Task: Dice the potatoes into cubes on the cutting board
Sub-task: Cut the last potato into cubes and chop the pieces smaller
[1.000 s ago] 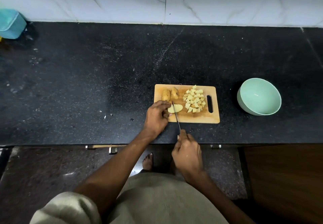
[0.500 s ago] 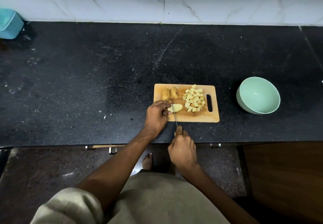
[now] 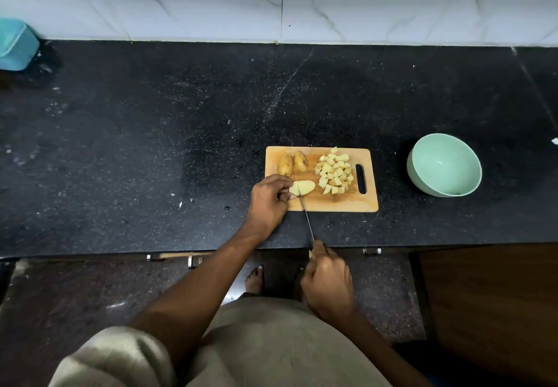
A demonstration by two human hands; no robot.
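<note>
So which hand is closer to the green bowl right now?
Right. The right hand grips the knife off the counter's front edge, left of the bowl; the left hand is farther left, on the potato half.

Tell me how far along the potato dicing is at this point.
Roughly midway. Done: a pile of cubes sits on the right of the cutting board. In hand: the left hand steadies a peeled potato half while the right hand draws the knife through it. Left: two whole unpeeled potatoes at the board's far left. The green bowl holds no potato.
</note>
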